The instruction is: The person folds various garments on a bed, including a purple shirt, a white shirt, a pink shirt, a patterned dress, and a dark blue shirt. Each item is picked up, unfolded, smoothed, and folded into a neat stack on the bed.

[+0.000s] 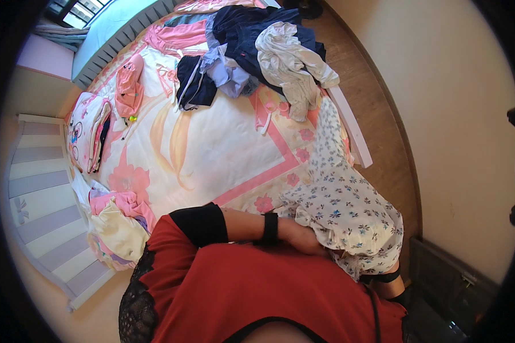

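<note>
Floral garment: white cotton dress with small blue flowers (pixel 343 211) hung over the bed's right edge, bunched at my front and trailing up along the mattress side.
Left hand: my left hand (pixel 303 237) reached across my body with the forearm level and a black wrist strap (pixel 270 228) on it; it touched the floral dress at its lower fold.
Left fingers: tucked under the cloth, so I could not tell whether they were spread or pinching.
Right hand: buried beneath the bunched dress; I saw only a bit of arm with a black band (pixel 383 278), and its fingers were hidden.
Bed: pink-and-cream flowered bedspread (pixel 212 154) lay just left of the dress.
Far pile: dark blue, lilac and white loose clothes (pixel 257 51) sat well apart at the far end.
Near left: folded pink and cream clothes (pixel 120 220) rested by the bed edge.
</note>
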Action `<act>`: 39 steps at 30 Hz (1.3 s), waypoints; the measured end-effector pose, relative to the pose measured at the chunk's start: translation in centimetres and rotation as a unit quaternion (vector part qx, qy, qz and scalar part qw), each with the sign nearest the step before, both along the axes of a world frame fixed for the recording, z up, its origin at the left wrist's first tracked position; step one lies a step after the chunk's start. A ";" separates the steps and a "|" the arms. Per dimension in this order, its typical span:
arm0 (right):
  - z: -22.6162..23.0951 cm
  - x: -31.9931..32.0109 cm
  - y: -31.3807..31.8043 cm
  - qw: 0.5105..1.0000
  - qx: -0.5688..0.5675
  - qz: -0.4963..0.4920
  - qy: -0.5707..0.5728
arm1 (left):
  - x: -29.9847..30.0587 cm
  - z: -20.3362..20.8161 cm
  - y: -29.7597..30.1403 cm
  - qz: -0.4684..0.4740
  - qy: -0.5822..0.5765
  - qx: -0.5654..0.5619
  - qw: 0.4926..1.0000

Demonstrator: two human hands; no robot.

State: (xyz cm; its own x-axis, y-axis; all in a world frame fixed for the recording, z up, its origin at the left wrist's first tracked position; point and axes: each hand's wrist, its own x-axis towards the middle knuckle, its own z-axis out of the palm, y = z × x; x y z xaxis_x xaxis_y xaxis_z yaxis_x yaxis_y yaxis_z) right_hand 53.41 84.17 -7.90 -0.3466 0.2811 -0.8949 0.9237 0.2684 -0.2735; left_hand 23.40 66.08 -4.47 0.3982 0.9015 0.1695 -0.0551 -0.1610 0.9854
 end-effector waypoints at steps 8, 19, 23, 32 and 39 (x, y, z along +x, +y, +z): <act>-8.4 -13.2 11.8 0.981 0.025 0.177 0.074 | -2.5 -5.8 5.5 0.033 0.046 -0.252 0.966; -16.7 -42.0 22.4 0.906 0.284 0.227 0.218 | -11.6 -10.8 -4.0 0.379 0.142 -0.393 0.826; -18.0 -53.1 20.1 0.819 0.318 0.214 0.428 | -11.9 -11.8 -9.8 0.481 0.109 -0.481 0.724; -23.6 -63.1 14.5 0.842 0.395 0.231 0.288 | -5.5 -10.5 -17.2 0.553 -0.061 -0.591 0.584; -27.9 -61.4 17.8 0.824 0.419 0.174 0.338 | -5.1 -13.0 -17.7 0.563 -0.049 -0.577 0.590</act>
